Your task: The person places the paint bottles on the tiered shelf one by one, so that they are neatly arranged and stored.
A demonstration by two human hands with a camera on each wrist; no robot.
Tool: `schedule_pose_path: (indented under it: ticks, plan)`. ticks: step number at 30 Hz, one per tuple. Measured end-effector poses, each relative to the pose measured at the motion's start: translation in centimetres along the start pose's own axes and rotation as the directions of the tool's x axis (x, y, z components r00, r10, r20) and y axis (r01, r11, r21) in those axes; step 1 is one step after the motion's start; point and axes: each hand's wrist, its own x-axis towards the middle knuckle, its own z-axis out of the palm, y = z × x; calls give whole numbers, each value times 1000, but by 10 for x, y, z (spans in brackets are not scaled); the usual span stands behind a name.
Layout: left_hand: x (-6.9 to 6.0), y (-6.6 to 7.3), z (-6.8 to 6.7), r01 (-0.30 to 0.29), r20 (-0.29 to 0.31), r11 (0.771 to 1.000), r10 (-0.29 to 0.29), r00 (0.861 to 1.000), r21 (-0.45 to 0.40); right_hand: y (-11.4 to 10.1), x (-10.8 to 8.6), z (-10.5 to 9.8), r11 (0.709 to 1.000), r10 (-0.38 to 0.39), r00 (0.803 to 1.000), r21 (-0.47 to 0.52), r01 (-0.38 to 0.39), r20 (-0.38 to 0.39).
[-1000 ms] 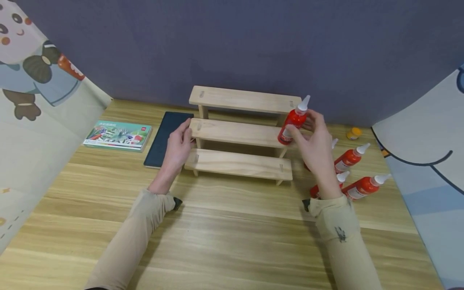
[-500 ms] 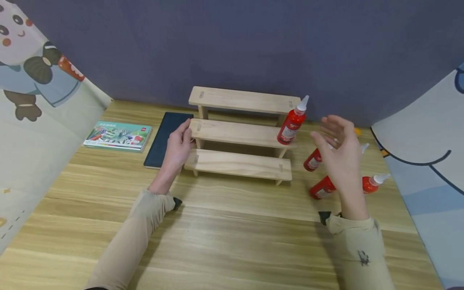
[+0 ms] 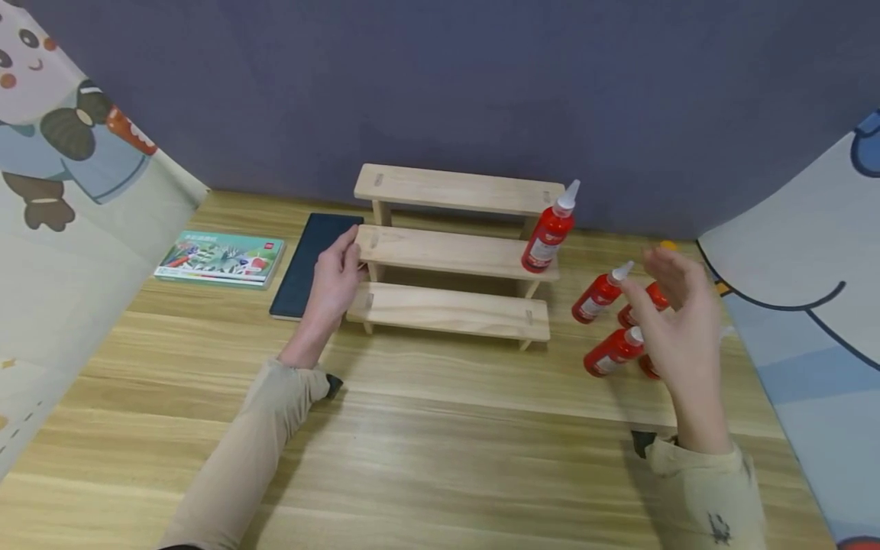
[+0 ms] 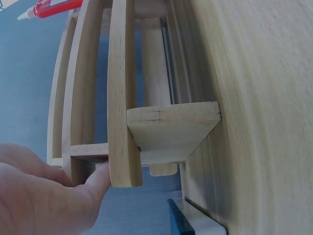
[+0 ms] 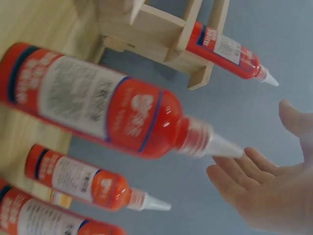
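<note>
1. On my feed, the left hand (image 3: 333, 283) pinches the wooden stand (image 3: 447, 189) at its middle shelf's (image 3: 440, 249) nine o'clock end.
2. The right hand (image 3: 686, 336), thumb spread from fingers, is nearer the red nozzle-tipped bottles (image 3: 597, 296).
3. I see four toward its nine-to-ten o'clock, upright on the table (image 3: 426, 443).

Rack (image 3: 447, 250) – matt wd., bottles (image 3: 548, 238) – glossy plas.

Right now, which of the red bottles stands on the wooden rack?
The red bottle at the right end of the middle step of the wooden rack; the other visible red bottles stand on the table.
</note>
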Motion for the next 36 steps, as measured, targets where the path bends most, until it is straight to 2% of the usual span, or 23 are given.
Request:
schedule_pose_path:
  ticks: [5,17,26,36]
  plan:
    - [-1,1,-1,-1,2,1000,1,1000,-6,9,-8,-7,999,28,999,-38,-27,27]
    - [0,0,0,0,4,1000,0,1000,-9,31,-21,-16,994,93,979,-72,-81,182]
    - [0,-1,-1,1,5,1000,-1,1000,-4,47,-35,-16,993,76,971,-104,-53,226]
    - [1,-3,-1,2,8,1000,-2,1000,-15,55,-43,-14,978,151,948,-185,-101,280]
